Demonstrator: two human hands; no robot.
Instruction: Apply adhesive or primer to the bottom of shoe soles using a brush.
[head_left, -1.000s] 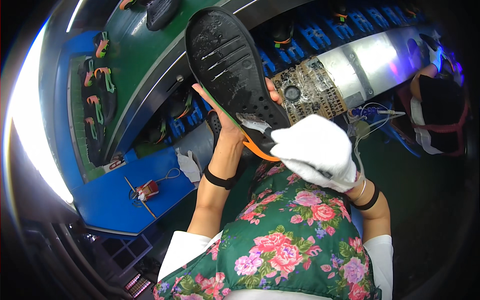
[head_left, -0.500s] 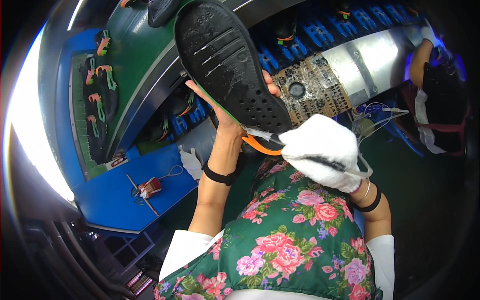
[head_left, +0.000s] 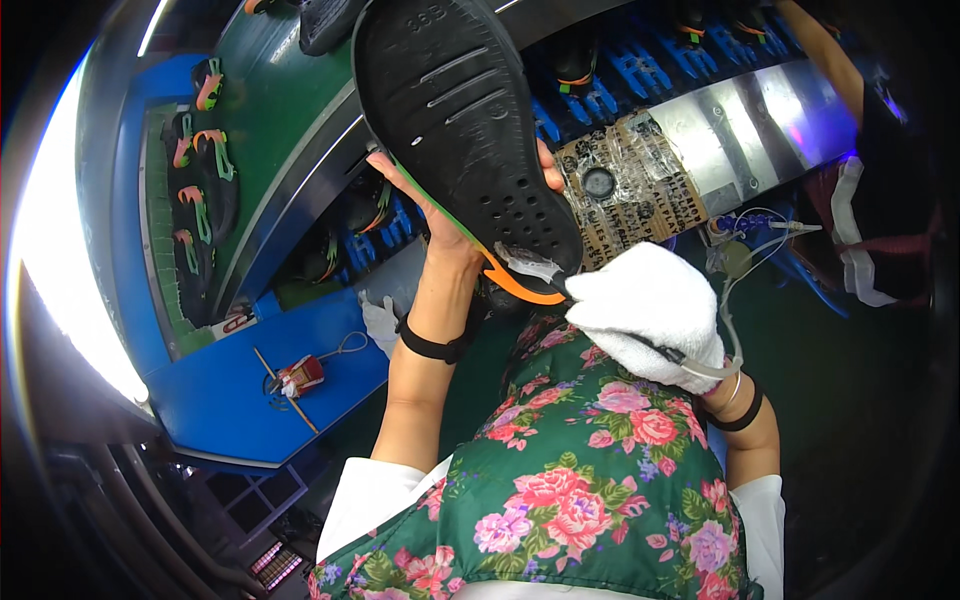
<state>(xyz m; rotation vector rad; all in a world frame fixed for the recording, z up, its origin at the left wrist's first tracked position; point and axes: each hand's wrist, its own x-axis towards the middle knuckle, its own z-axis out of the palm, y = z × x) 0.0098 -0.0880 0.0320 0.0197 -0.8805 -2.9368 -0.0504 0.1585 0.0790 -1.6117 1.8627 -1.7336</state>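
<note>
My bare left hand [head_left: 450,230] is wrapped round a shoe [head_left: 450,120] from beneath, its black sole turned up. Fingertips show past the sole's right edge, the thumb along its left. Small holes dot the heel part, and grooves cross the forefoot. A wet whitish smear [head_left: 530,263] lies near the heel, beside an orange strap [head_left: 515,288]. In a white glove, my right hand [head_left: 645,310] is closed round a dark tube-fed brush [head_left: 655,348]. Its dark tip is close to the heel edge, and the glove covers most of it. A clear tube trails from the brush's rear end.
Several shoes [head_left: 205,155] sit on the green surface at left. Blue racks [head_left: 640,70] stand behind a metal ledge covered partly by taped cardboard [head_left: 630,185]. A blue table [head_left: 230,400] bears a small red container [head_left: 300,376]. Another person's arm [head_left: 825,55] reaches in at upper right.
My right hand and brush have shifted slightly right and down, off the heel smear. The sole is tilted a little differently, and its forefoot grooves shine less. The other person's arm has moved.
</note>
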